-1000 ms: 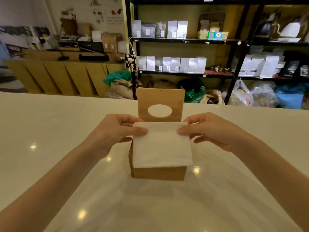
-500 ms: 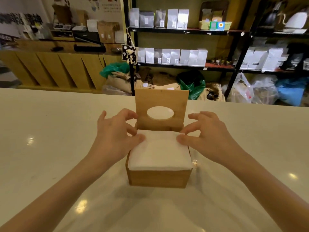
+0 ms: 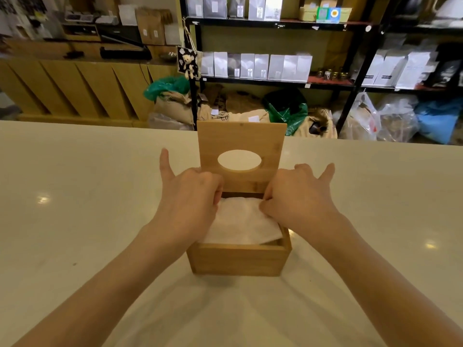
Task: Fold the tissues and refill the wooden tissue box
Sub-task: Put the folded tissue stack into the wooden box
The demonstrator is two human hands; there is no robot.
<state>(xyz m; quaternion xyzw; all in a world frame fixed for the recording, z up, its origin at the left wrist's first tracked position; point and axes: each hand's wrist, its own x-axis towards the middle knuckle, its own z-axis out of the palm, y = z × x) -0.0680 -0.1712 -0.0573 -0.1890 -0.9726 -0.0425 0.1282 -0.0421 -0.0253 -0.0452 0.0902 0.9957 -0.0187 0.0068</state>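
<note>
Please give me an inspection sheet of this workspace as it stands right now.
Surface: pale glossy counter with light reflections.
Job's things: wooden tissue box stands open, its lid with an oval hole upright at the back; folded white tissues sit partly inside, the top surface rumpled.
Clutter: nothing seen on the counter.
Hands: left hand and right hand press the tissues down at the two sides, fingers curled; neither visibly grips anything.
Cables: nothing seen.
Surroundings: black shelves of pouches, sacks and plastic bags on the floor, wooden cabinets at left.
</note>
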